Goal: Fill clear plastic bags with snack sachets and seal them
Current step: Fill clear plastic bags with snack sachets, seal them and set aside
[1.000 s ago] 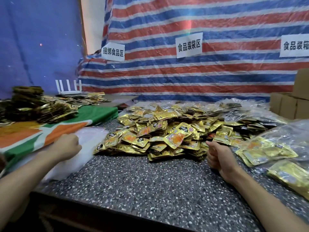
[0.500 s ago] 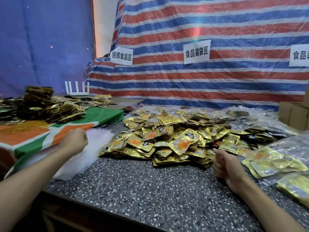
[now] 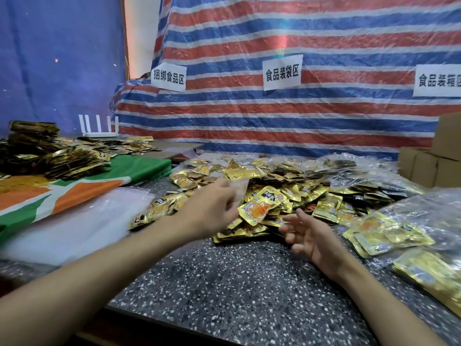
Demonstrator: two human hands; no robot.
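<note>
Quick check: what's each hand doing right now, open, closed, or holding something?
Left hand: pinching a clear bag, though the view is blurred.
Right hand: open, fingers spread, holding nothing.

I see a striped tarp [image 3: 299, 121] bearing three paper signs [image 3: 282, 73] behind the speckled table [image 3: 237, 283], cardboard boxes [image 3: 434, 166] far right, a white router [image 3: 99, 132] and green-orange cloth [image 3: 139, 168] left.

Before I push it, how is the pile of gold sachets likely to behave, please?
The pile of gold sachets looks glossy and loosely heaped, so pieces would probably slide apart. They look small and flat, likely light. The speckled table seems smooth, offering little grip.
</note>
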